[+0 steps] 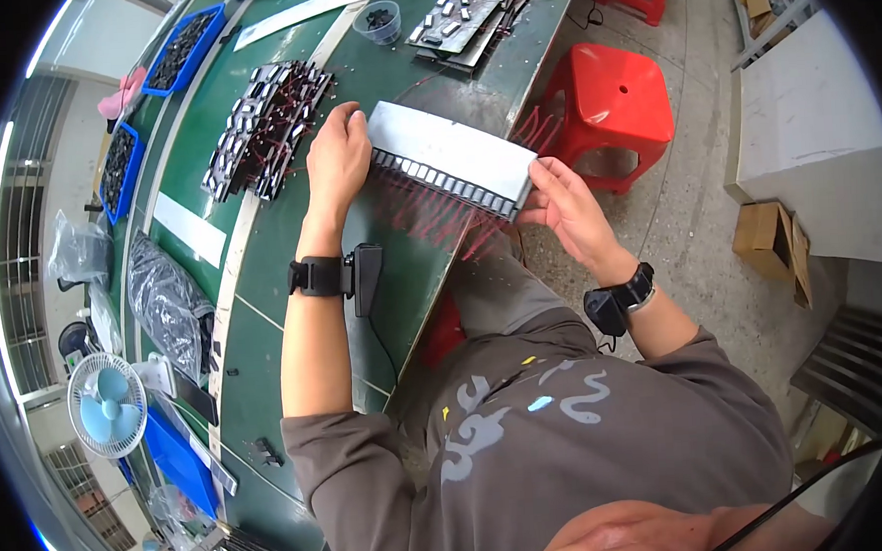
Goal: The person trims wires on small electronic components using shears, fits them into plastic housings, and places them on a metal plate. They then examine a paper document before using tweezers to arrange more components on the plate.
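Between my hands is a pale, flat rectangular panel [452, 153], tilted over the table's right edge. A row of small silver-and-black parts [441, 181] lines its near edge, and thin red wires [418, 215] hang below, smeared by motion. My left hand [340, 161] grips the panel's left end, fingers curled over the corner. At the opposite end, my right hand [569, 207] pinches the corner with the thumb on top. To the left lies a cluster of similar black-and-silver parts with red wires [264, 130].
Stacked panels with small parts [467, 15] and a clear cup of black pieces [378, 21] stand farther back on the green table [266, 369]. Blue bins [185, 49], a plastic bag [168, 300] and a fan [109, 405] are left. A red stool [619, 97] stands right.
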Action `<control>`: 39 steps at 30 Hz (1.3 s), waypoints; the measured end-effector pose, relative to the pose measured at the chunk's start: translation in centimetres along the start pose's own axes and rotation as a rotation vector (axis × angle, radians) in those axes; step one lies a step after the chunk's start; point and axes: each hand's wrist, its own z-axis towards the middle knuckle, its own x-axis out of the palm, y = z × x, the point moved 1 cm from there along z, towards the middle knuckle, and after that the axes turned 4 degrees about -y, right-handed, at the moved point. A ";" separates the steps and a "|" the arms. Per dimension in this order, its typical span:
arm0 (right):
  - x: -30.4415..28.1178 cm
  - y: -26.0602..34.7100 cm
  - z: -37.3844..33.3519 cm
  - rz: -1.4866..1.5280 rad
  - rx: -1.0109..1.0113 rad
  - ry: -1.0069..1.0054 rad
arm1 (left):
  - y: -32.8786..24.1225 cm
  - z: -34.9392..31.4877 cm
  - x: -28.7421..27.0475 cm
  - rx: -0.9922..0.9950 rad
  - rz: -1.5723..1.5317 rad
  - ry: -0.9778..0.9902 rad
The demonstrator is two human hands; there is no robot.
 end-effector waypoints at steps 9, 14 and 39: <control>2.9 0.1 -3.0 -0.162 0.116 0.178 | 3.4 -4.5 -4.7 -0.168 -0.303 0.113; 5.7 -0.4 -3.4 -0.099 0.077 0.204 | 6.0 -7.1 -9.1 -0.127 -0.540 0.044; 12.9 -3.3 -2.6 -0.181 0.205 0.303 | 8.7 -20.7 -19.7 0.083 0.647 -0.355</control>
